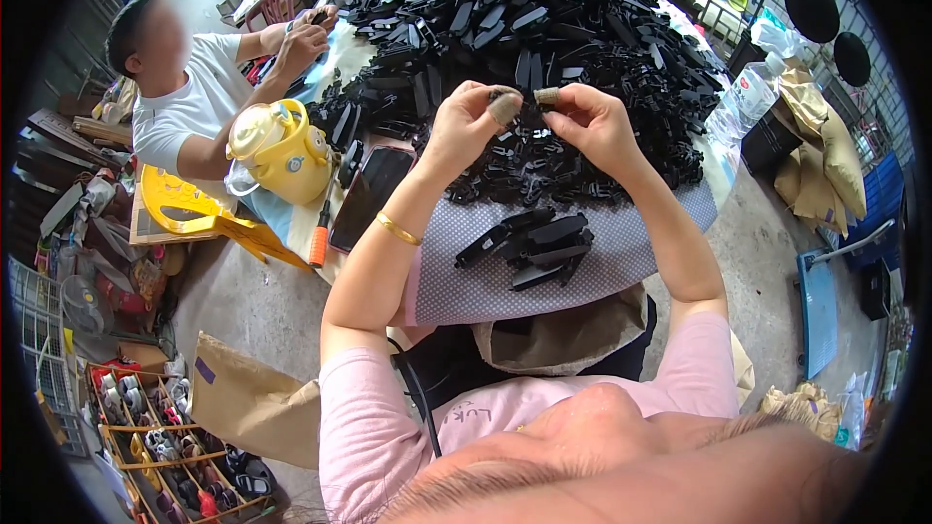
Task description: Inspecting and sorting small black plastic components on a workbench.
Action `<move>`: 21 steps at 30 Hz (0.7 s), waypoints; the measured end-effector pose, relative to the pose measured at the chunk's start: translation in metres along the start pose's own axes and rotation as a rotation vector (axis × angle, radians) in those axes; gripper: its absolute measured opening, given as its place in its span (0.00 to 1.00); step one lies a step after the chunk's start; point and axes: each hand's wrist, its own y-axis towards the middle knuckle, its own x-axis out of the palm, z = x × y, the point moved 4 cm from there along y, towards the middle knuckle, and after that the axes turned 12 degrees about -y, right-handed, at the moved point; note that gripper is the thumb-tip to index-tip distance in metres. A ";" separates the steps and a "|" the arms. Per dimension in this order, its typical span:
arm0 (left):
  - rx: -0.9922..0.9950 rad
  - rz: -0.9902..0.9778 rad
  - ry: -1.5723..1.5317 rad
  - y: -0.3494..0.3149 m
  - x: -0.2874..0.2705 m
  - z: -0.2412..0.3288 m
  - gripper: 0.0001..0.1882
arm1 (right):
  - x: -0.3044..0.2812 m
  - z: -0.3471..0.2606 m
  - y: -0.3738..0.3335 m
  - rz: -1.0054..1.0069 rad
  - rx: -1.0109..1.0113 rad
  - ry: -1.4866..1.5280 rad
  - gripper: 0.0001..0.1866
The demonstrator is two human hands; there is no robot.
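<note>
Both my hands are raised in front of a big heap of black plastic parts (544, 19), fingertips close together. My left hand (468, 124) is closed in a pinch on a small black plastic part, with a tan wrap round a fingertip. Opposite it, my right hand (594, 128) pinches at a dark plastic piece (531, 114), and one of its fingers is wrapped too. The exact shape of what they grip blends into the dark heap behind. Nearer me, a small group of long black clip-like parts (544, 247) lies on the dotted cloth (442, 281).
To the left stand a yellow jug (296, 160), a dark phone (374, 184) and an orange-handled tool (318, 245). Another person (189, 92) sits at the far left, handling something dark. A plastic bottle (752, 92) and brown sacks (815, 155) are at the right; a shoe rack (160, 437) sits lower left.
</note>
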 end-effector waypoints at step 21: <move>-0.127 0.207 -0.047 -0.018 0.019 -0.006 0.23 | 0.025 -0.044 -0.017 0.164 -0.487 -0.704 0.09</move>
